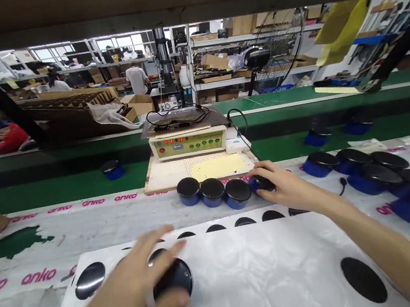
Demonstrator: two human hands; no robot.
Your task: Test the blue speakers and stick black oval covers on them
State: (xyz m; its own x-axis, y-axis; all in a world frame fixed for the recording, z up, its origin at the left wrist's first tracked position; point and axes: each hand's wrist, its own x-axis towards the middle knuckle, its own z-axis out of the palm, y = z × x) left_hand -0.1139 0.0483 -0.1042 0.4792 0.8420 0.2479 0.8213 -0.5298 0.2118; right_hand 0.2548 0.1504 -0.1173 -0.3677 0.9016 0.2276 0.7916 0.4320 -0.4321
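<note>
My right hand [276, 184] grips a blue cup with a black top [263, 183], at the right end of a row of similar cups [212, 191]. Motion blurs my left hand [146, 278], whose fingers are spread above a black disc-topped piece [173, 280]; whether they touch it I cannot tell. Under both forearms lies a white sheet [266, 262] bearing black round discs, one of them [363, 279] near its right side and another [90, 280] at its left.
Several blue cups [374, 177] stand at the right. Behind the row sits a control box [189, 143] on a board. A lone cup [112, 169] stands on the green surface. Dark posts and an overhead shelf frame the bench; people are in the background.
</note>
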